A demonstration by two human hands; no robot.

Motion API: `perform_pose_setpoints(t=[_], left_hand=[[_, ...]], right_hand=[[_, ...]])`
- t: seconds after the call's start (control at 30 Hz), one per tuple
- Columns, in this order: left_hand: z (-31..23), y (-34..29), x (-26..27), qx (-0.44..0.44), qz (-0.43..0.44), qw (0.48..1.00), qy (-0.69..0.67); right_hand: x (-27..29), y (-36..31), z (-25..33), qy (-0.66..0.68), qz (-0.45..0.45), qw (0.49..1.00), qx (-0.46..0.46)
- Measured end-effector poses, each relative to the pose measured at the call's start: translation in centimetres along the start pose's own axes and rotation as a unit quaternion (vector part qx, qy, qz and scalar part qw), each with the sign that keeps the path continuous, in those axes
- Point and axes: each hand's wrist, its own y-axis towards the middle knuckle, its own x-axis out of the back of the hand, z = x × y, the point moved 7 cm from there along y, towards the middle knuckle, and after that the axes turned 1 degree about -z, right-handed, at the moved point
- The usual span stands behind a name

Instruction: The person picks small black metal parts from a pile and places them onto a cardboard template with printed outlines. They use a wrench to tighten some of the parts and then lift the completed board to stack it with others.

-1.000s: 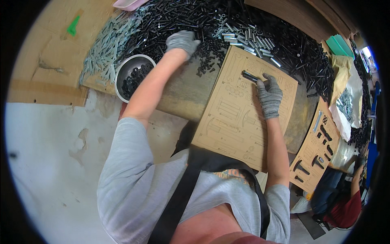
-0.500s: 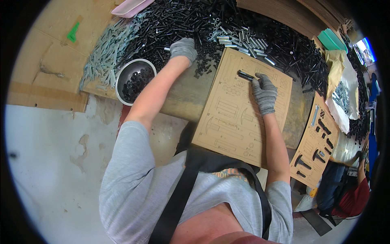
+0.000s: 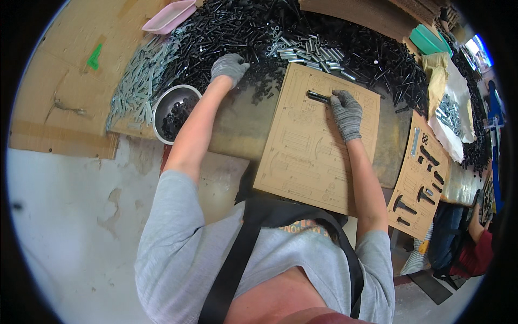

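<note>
A person in grey work gloves leans over a surface (image 3: 237,129) heaped with black and silver metal parts. A short black rod (image 3: 318,97) lies on a tan cardboard template (image 3: 307,162), near its far edge. The rod's long axis runs roughly left to right, tilted slightly. The right hand (image 3: 346,113) sits just to the rod's right, fingers curled loosely with the fingertips at the rod's near end; whether they pinch it or only touch it is hard to tell. The left hand (image 3: 229,66) is well apart, palm down and half closed in the pile of black parts (image 3: 259,32), beyond a metal bowl (image 3: 174,110).
</note>
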Motion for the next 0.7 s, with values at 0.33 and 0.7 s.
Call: perform_pose_setpoints(t=[0.33, 0.7], left_hand=[[-1.4, 1.3, -1.5, -0.004, 0.130, 0.984, 0.124], [-11.0, -9.9, -0.5, -0.197, 0.144, 0.950, -0.195]], right_hand=[[-0.1, -0.3, -0.1, 0.020, 0.009, 1.000, -0.012], [-3.0, -3.3, 2.7, 0.173, 0.233, 0.938, -0.189]])
